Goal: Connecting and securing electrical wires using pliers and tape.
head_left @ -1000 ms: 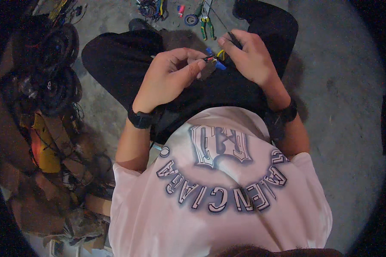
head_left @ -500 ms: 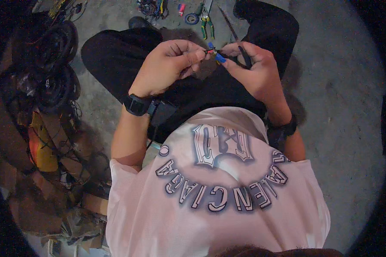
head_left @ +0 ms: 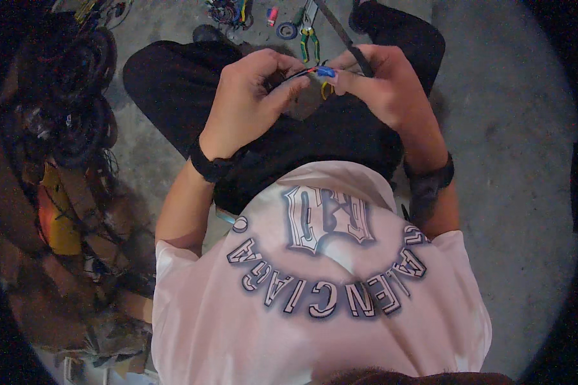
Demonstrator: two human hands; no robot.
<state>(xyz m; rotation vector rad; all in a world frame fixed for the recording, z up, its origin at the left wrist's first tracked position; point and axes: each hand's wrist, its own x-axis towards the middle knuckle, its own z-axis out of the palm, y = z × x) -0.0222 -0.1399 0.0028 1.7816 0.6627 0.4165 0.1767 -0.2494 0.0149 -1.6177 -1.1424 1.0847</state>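
Note:
My left hand (head_left: 253,96) is closed, its thumb and fingers pinching thin red and black wires (head_left: 310,70). These wires lead to a small blue piece, perhaps a connector (head_left: 325,72), which my right hand (head_left: 388,83) grips at thumb and fingertips. A yellow loop (head_left: 327,90), apparently wire, hangs just under the blue piece. Also lodged in my right hand is a long, narrow dark tool (head_left: 345,37), slanting up and left past the fingers; its exact kind is unclear. Both hands are held close together above my crossed legs.
Beyond my hands, green-and-yellow-handled pliers (head_left: 309,45), a dark roll of tape (head_left: 287,29), a pink-red item (head_left: 272,16) and a bundle of wires (head_left: 228,13) lie on the concrete floor. Dark wheels (head_left: 83,128) and cardboard (head_left: 103,250) crowd the left side.
Both hands have risen slightly away from my body. The blue piece has turned from slanting to nearly level, and the dark tool in my right hand has moved up with it.

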